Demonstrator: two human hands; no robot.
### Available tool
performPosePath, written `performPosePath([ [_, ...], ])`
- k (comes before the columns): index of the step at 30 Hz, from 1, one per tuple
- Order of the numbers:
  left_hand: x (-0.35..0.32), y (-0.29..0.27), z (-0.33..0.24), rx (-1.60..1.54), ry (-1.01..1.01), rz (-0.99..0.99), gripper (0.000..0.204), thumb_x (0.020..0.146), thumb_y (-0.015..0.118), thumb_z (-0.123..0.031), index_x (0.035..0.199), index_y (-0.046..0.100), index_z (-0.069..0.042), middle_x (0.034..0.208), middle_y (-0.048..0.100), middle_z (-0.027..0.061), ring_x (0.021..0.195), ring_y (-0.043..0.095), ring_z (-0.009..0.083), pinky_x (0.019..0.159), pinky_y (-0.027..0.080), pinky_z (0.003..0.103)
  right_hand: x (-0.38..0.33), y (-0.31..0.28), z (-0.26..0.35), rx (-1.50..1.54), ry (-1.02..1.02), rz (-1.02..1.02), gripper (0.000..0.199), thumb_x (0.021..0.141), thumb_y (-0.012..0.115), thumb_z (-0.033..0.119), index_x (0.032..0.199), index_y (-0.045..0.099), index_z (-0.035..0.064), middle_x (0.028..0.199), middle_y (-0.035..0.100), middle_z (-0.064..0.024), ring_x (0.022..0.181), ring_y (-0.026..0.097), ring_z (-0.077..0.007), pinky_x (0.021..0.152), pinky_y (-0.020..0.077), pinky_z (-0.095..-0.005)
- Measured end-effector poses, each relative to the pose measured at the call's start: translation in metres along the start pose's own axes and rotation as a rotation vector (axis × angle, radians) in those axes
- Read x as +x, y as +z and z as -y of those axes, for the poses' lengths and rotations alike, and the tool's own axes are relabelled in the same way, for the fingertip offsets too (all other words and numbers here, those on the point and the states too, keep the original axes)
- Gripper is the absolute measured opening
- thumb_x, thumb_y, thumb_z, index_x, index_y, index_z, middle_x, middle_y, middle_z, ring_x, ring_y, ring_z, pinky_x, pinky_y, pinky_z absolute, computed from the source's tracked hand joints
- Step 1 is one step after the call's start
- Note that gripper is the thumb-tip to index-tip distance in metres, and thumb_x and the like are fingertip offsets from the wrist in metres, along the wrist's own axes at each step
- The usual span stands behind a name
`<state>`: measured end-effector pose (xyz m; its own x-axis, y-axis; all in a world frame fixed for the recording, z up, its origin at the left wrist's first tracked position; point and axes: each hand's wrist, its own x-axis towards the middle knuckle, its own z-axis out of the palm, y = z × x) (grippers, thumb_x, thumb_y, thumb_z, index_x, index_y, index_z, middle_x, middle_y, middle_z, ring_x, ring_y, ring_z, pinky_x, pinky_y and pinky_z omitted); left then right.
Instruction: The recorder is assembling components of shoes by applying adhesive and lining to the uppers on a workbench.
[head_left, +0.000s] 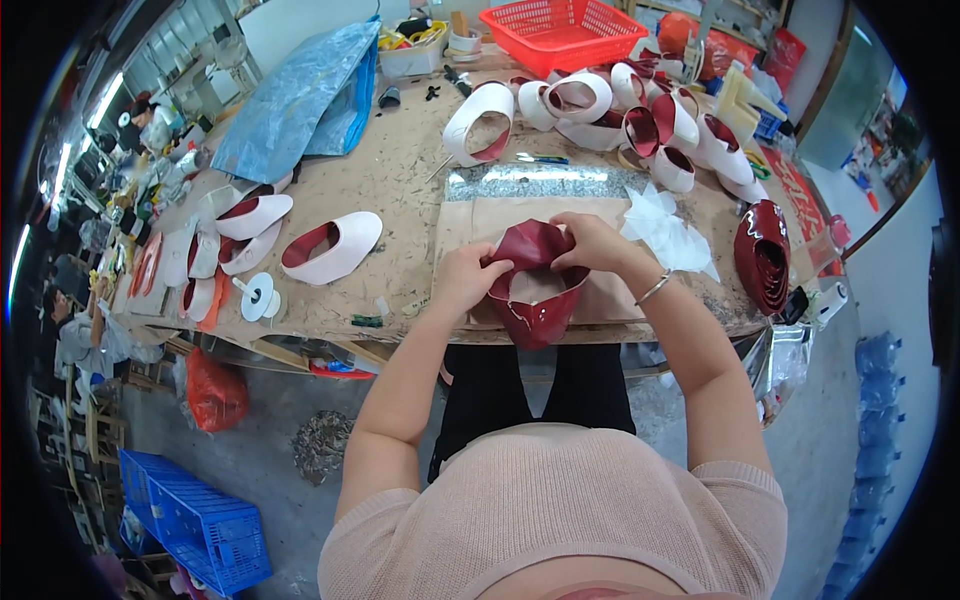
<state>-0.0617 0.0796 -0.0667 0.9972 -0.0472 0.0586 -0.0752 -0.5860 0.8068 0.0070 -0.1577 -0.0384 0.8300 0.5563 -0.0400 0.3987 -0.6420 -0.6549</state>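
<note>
A glossy dark red shoe upper (541, 318) is held between my two hands at the table's near edge, its rounded end toward me and its opening facing up. My left hand (466, 279) pinches its left rim between thumb and fingers. On the far right side, my right hand (594, 243) grips the rim the same way. Beneath it lies a tan board (465, 235). Just right of my right hand is a stack of white, jagged-edged pieces (662, 228). Farther right, a nested stack of dark red uppers (762, 258) rests on the table.
White uppers with red linings (335, 247) lie at left; a larger heap of them (580, 97) fills the far right. A white spool (257, 297) stands near the front edge. Behind are a blue plastic sheet (290, 105) and a red basket (562, 38). Blue crates (195, 515) sit on the floor.
</note>
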Motion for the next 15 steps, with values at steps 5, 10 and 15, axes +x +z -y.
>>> performPosePath([
  [5,-0.001,0.006,0.008,-0.032,-0.037,-0.036,0.021,0.078,0.073,-0.025,0.090,0.071,-0.008,0.074,0.069,0.0089,0.068,0.065,0.0189,0.067,0.050,0.030,-0.007,0.003,0.020,-0.220,-0.142,-0.089,0.077,0.059,0.082,0.008,0.128,0.047,0.0054,0.099,0.064,-0.0170,0.090,0.063,-0.0318,0.078,0.0505,-0.0379],
  [10,0.000,0.004,0.015,-0.207,0.002,0.042,0.020,0.078,0.074,-0.019,0.092,0.069,-0.005,0.078,0.069,0.0068,0.070,0.065,0.0161,0.068,0.051,0.029,0.011,0.008,0.033,-0.133,-0.330,0.001,0.079,0.057,0.078,0.001,0.129,0.046,0.0058,0.104,0.060,-0.0170,0.094,0.060,-0.0330,0.080,0.0501,-0.0374],
  [15,-0.004,-0.004,0.018,-0.248,0.058,0.081,0.022,0.080,0.069,-0.009,0.100,0.060,-0.002,0.093,0.066,0.0099,0.085,0.065,0.0171,0.078,0.051,0.029,0.032,0.027,0.019,-0.197,-0.558,0.128,0.043,0.065,0.074,0.011,0.106,0.064,0.0004,0.087,0.065,-0.0148,0.080,0.063,-0.0308,0.073,0.0504,-0.0386],
])
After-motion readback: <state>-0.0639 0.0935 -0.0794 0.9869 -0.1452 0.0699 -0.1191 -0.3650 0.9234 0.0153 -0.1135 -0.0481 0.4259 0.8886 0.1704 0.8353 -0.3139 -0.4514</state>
